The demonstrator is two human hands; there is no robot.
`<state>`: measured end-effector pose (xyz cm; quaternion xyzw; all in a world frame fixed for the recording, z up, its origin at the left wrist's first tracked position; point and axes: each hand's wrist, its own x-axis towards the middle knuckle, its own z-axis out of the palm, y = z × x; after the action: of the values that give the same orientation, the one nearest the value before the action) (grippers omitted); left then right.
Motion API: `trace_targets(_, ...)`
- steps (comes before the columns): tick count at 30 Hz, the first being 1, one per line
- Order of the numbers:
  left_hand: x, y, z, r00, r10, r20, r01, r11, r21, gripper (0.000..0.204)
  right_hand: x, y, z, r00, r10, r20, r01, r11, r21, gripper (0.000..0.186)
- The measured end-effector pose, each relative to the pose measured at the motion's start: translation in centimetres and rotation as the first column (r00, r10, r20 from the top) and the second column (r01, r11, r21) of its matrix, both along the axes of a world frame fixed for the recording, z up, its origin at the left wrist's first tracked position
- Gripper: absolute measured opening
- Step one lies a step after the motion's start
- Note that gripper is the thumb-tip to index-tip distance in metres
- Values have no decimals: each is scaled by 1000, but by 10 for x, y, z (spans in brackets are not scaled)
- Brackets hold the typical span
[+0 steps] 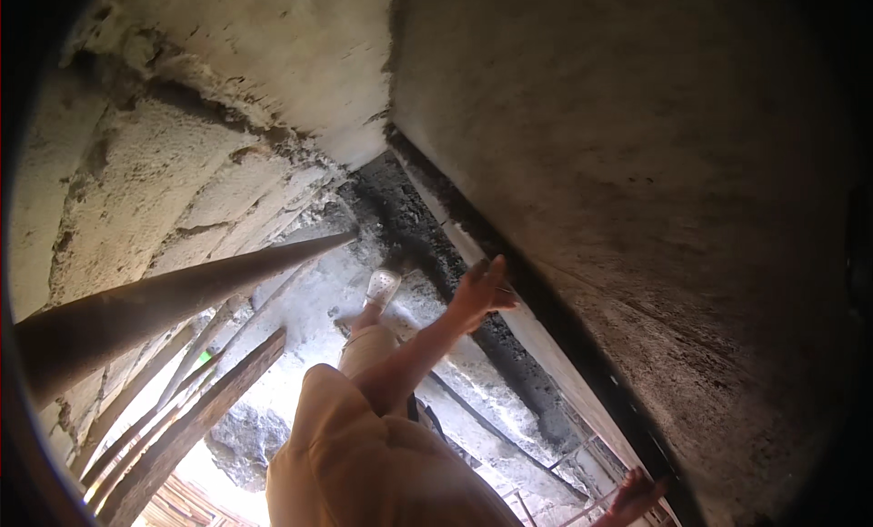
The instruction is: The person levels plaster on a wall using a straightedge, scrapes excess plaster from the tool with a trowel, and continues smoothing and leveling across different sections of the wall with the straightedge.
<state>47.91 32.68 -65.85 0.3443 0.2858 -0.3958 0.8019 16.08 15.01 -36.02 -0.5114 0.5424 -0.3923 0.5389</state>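
Starting closest, between six and seven o'clock, with a tan shirt (364,454), creased and broad across the lower view. Up along a bare forearm (414,356) to the left hand (482,293), just off centre toward four o'clock: wide, fingers loosely spread, right beside the dark edge (568,341) and overlapping the pale strip (541,350) next to that; can't tell if touching. Over now to five o'clock, low down, for the right hand (635,497), small, partly shadowed, overlapping that same dark edge in view; can't tell whether wide or narrow. Follow that edge diagonally, from near twelve o'clock down to five, alongside a broad brown wall (655,227) at three. Across to nine for a thick round pole (182,291), slanting toward centre, below a rough pale wall (209,72) at ten. Farther down, toward eight, to weathered planks (195,427) and, nearer centre, a white clog (383,288) on grey, uneven ground (318,309).
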Motion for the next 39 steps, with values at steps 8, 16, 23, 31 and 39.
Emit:
trace_targets(8,25,3,-236,1000,-6,-27,9,995,101,43,59,27,-159,999,32,-3,-32,991,129,36)
trace_targets(16,29,14,-17,995,-49,85,35,986,164,36,19,1,-25,994,38,105,-40,999,19,30)
trace_targets(23,15,10,62,989,-42,141,26,993,115,36,-5,-12,29,999,3,42,1,995,-101,27)
trace_targets(31,-5,9,115,982,-11,190,16,1000,-21,36,-26,-23,78,1000,-10,25,14,981,-196,28)
trace_targets(39,-16,15,185,957,8,289,53,978,-202,35,-114,-87,135,963,233,137,-197,951,-237,24)
